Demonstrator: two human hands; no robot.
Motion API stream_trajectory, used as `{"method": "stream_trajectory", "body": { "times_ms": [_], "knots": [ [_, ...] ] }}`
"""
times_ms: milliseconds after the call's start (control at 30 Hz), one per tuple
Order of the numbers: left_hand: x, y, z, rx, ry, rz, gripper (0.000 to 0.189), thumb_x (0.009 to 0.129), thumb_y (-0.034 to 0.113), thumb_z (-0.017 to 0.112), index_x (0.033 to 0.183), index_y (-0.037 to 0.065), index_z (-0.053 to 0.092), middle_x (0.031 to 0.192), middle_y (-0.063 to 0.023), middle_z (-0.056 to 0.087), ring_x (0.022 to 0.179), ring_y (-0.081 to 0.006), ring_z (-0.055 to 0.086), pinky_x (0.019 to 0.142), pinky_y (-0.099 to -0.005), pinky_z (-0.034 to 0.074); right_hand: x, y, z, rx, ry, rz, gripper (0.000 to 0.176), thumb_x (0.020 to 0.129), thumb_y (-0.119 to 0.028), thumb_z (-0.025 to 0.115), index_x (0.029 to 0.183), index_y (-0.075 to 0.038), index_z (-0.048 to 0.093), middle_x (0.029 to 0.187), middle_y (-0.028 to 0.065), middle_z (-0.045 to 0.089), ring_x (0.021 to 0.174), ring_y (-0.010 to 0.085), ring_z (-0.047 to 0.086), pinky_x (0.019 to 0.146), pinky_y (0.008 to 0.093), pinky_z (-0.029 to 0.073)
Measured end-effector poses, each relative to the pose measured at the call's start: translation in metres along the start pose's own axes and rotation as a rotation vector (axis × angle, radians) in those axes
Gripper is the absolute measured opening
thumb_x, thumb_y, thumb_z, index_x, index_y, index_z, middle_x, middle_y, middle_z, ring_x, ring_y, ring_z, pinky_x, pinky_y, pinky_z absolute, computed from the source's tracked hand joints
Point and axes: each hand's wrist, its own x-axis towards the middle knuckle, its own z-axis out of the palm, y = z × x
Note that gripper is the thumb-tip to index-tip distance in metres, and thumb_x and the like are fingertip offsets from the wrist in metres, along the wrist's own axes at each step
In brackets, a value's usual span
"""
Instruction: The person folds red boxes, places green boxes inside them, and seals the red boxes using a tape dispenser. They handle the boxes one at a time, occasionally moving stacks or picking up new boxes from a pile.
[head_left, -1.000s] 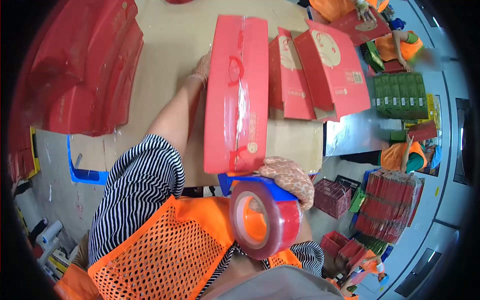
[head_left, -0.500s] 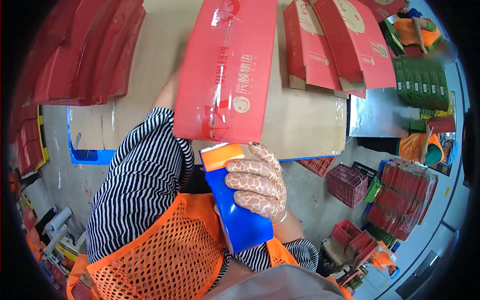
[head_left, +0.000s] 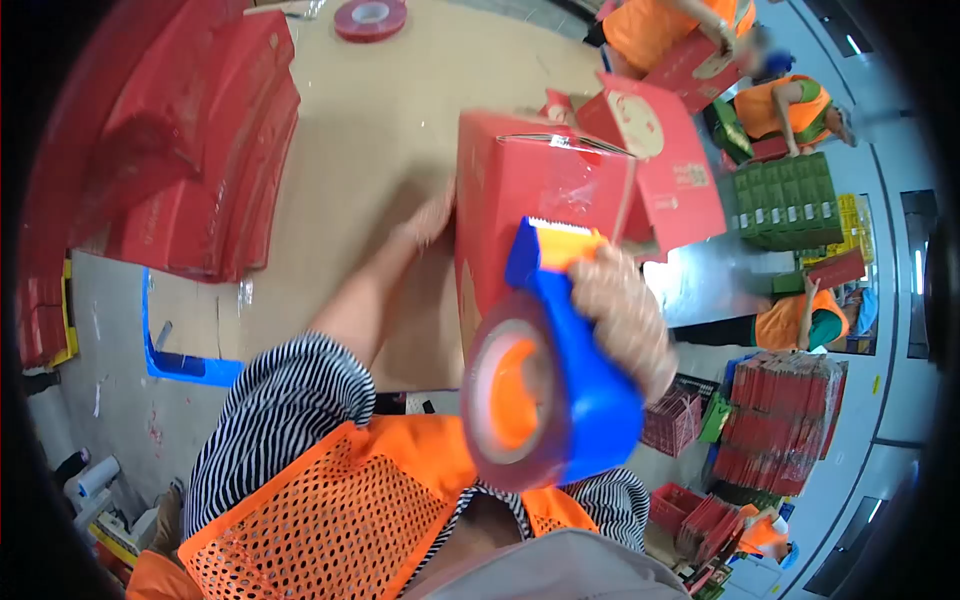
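A red cardboard box (head_left: 482, 185) stands on the worktable, and clear tape shines on its end facing me. My left hand (head_left: 432, 218), at the end of a striped sleeve, lies along the left side of the box, fingers stretched out and partly blurred. In front of the box, my right hand (head_left: 625, 320) wears a patterned glove and is closed around a blue and orange tape dispenser (head_left: 600, 400). The dispenser carries a large roll of tape (head_left: 480, 385), and its toothed edge points up near the box.
Folded red cartons (head_left: 225, 150) are stacked at the left of the cardboard-covered table (head_left: 340, 120). A tape roll (head_left: 370, 18) lies at the far edge. Open red boxes (head_left: 665, 160) stand at the right. Several people in orange vests work beyond, by green boxes (head_left: 790, 205).
The red box has turned, now showing its taped end. The dispenser has risen and tilted, bringing its tape roll into view. My left hand has come into sight beside the box.
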Motion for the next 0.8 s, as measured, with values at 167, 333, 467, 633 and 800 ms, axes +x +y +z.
{"method": "stream_trajectory", "body": {
  "times_ms": [167,333,467,633,800],
  "knots": [
    [-0.056,0.087,-0.017,-0.249,-0.223,-0.619,0.055,0.1,0.044,0.038,0.134,0.002,0.051,0.12,-0.0253,0.062,0.107,-0.0389,0.062,0.098,-0.0442,0.043,0.039,0.048,-0.025,0.601,0.204,0.505,0.032,0.084,-0.009,0.066,0.115,-0.005,0.061,0.119,0.0133,0.065,0.111,0.03,0.063,0.102,0.0467,0.047],
    [-0.056,0.259,-0.106,-0.065,0.581,-0.06,0.043,0.09,0.033,0.06,0.119,0.002,0.061,0.114,-0.0219,0.065,0.098,-0.0349,0.066,0.096,-0.0401,0.046,0.052,0.087,-0.023,1.244,0.354,0.795,0.033,0.086,-0.009,0.067,0.118,-0.003,0.061,0.121,0.0117,0.065,0.113,0.0281,0.062,0.102,0.0424,0.047],
    [-0.007,0.304,-0.118,-0.083,0.255,0.207,0.051,0.08,0.031,0.069,0.123,0.004,0.062,0.117,-0.0155,0.065,0.109,-0.0227,0.061,0.099,-0.0368,0.046,0.025,0.126,-0.033,1.115,0.295,0.811,0.037,0.095,-0.016,0.055,0.129,-0.003,0.052,0.129,0.0114,0.059,0.119,0.026,0.057,0.105,0.0396,0.044],
    [0.012,0.299,-0.112,-0.601,-0.011,0.128,0.051,0.075,0.026,0.069,0.121,0.004,0.064,0.115,-0.0124,0.066,0.105,-0.02,0.062,0.098,-0.033,0.047,0.039,0.092,-0.016,0.687,0.439,0.689,0.027,0.096,-0.007,0.061,0.123,-0.006,0.059,0.113,0.0023,0.064,0.103,0.0131,0.06,0.092,0.0294,0.05],
    [0.0,0.307,-0.105,-0.435,0.014,0.116,0.053,0.069,0.028,0.068,0.115,0.002,0.066,0.105,-0.0112,0.069,0.099,-0.0162,0.063,0.091,-0.03,0.05,0.018,0.113,-0.017,1.228,0.506,0.959,0.049,0.101,-0.041,0.046,0.133,-0.005,0.049,0.133,0.0096,0.055,0.117,0.0249,0.056,0.106,0.0387,0.043]
  ]
}}
